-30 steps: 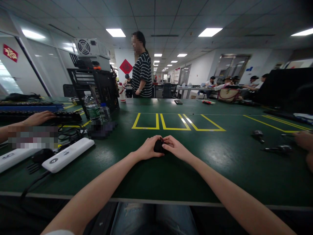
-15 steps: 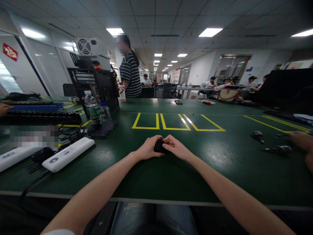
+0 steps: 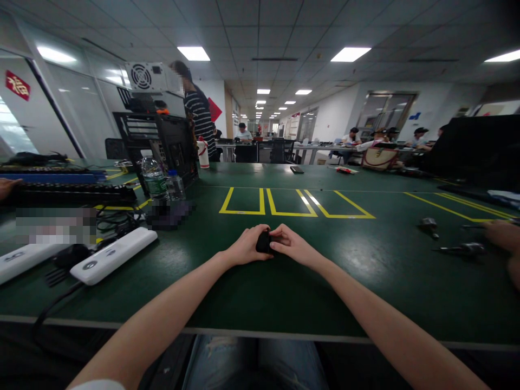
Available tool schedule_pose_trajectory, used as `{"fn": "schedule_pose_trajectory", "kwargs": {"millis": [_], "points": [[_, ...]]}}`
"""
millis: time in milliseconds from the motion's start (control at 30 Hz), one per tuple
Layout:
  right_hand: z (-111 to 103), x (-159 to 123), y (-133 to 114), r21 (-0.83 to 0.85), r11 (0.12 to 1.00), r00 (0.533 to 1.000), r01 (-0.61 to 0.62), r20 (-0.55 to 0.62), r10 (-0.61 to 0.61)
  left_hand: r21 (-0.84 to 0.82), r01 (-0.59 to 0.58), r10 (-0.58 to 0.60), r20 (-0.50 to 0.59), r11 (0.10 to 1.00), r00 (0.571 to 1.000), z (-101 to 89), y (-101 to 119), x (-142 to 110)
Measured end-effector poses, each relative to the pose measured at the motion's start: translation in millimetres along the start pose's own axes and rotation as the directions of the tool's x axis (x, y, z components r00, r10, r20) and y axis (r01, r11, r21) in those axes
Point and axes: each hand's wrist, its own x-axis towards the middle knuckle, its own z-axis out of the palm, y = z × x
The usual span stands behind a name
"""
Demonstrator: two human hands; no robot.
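A small, rounded black object (image 3: 263,242) is held low over the green table (image 3: 260,303), between my hands; its kind is not clear. My left hand (image 3: 245,247) is curled round its left side, with the thumb and fingers closed on it. From the right, my right hand (image 3: 294,246) meets the object with thumb and fingertips pinched together at its edge. Whether those fingertips also grip a smaller part is hidden.
Yellow tape outlines (image 3: 292,213) lie beyond my hands. To the left are a white power strip (image 3: 114,257), plastic bottles (image 3: 153,176) and an open computer case (image 3: 174,149). Metal tools (image 3: 463,248) and another person's hand (image 3: 501,234) are at the right.
My hands and the black object have hardly moved. The standing person in the striped shirt has shifted left, partly behind the computer case.
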Motion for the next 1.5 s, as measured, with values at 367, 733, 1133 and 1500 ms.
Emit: {"fn": "schedule_pose_trajectory", "kwargs": {"millis": [367,733,1133,1500], "points": [[2.7,3.8,5.9,-0.025,0.996,0.994,-0.084,-0.073,0.082,-0.012,-0.003,0.003,0.008,1.0,1.0,-3.1,2.8,-0.1],[-0.4,2.2,4.4,-0.055,0.998,0.998,-0.042,-0.05,0.039,-0.017,0.014,-0.014,0.006,1.0,1.0,-1.8,2.3,0.1],[1.7,2.2,2.8,0.002,1.0,0.999,-0.028,-0.017,0.028,0.005,0.007,-0.007,-0.003,1.0,1.0,0.1,0.4,0.7],[3.9,2.0,1.2,-0.051,0.998,0.995,-0.047,-0.087,0.043,0.008,0.008,-0.008,0.005,1.0,1.0,-1.5,1.0,0.4]]}}
